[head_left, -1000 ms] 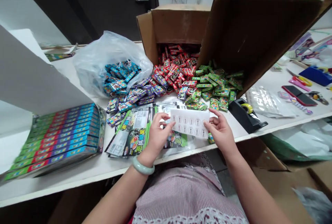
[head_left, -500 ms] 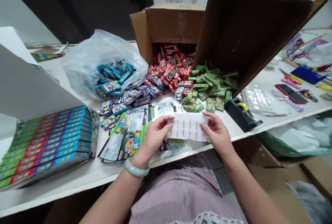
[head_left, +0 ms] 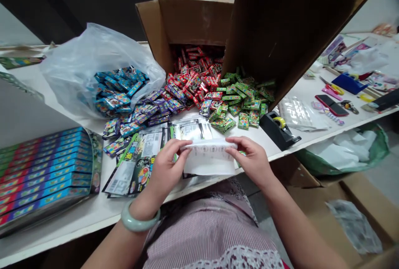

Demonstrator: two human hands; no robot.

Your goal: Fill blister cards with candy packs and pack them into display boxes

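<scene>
A white sheet of round stickers (head_left: 209, 161) is stretched between my two hands over the table's front edge. My left hand (head_left: 170, 163) pinches its left end, thumb and fingers closed. At the opposite end my right hand (head_left: 249, 159) grips the sheet the same way. Its upper edge is bent over, and only a row of printed circles shows near the top; the lower part is blank. Under and left of the sheet lie flat printed packets (head_left: 137, 163) in black and green. Loose purple candy boxes (head_left: 152, 113) and green candy boxes (head_left: 243, 98) lie beyond.
Red boxes (head_left: 199, 77) spill from a large carton (head_left: 193, 19). Blue ones sit in a clear plastic bag (head_left: 71, 61). At left stands a display box (head_left: 96, 156) of stacked colourful boxes. A black tape dispenser (head_left: 277, 132) is right of my hands, with a phone (head_left: 331, 105) farther off.
The sheet has bent over along its top, so fewer printed circles show and a blank area faces me. Both hands still hold its ends. The camera view has shifted slightly.
</scene>
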